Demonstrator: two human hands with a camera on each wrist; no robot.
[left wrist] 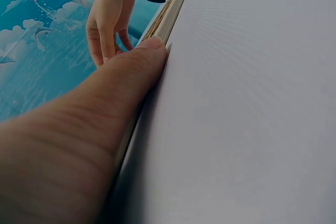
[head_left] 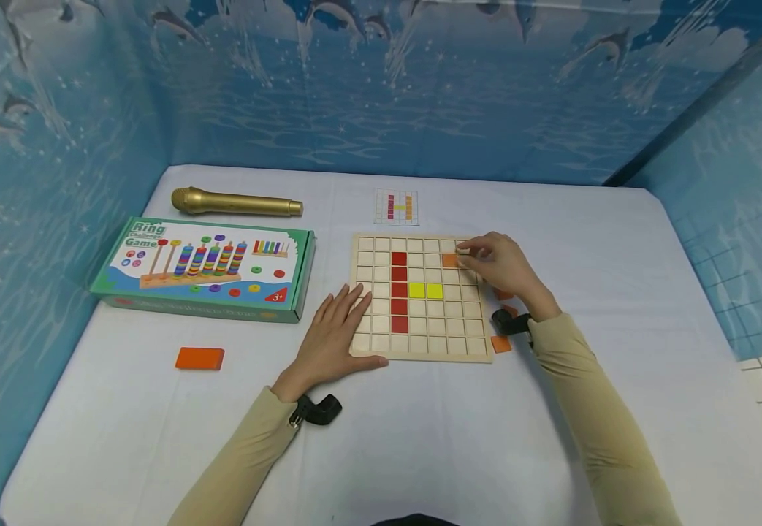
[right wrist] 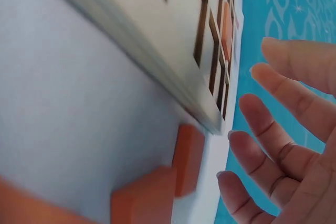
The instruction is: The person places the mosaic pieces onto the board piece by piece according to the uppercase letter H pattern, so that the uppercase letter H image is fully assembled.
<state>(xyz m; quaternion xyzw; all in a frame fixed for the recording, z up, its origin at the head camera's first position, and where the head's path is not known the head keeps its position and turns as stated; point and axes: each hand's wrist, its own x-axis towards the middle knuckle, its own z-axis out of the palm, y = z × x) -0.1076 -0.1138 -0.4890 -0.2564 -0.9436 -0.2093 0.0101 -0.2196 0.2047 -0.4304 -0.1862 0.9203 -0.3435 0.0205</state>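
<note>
A pale wooden grid board (head_left: 427, 356) lies on the table, with a column of several red tiles (head_left: 399, 290) and two yellow tiles (head_left: 425, 291) beside it. One orange tile (head_left: 450, 261) sits in a cell near the upper right. Just right of that tile is my right hand (head_left: 502, 264), its loosely bent fingers holding nothing in the right wrist view. My left hand (head_left: 331, 332) rests spread on the board's near-left corner, thumb (left wrist: 149, 45) along the front edge. Beside the board's right edge lie loose orange tiles (head_left: 501, 344), partly hidden by my right arm.
A small pattern card (head_left: 397, 207) lies beyond the board. To the left are a gold microphone (head_left: 239, 203), a green-edged Ring Challenge Game box (head_left: 206, 267) and an orange block (head_left: 199, 359). Blue dolphin-print curtains (head_left: 381, 102) hang behind the white table.
</note>
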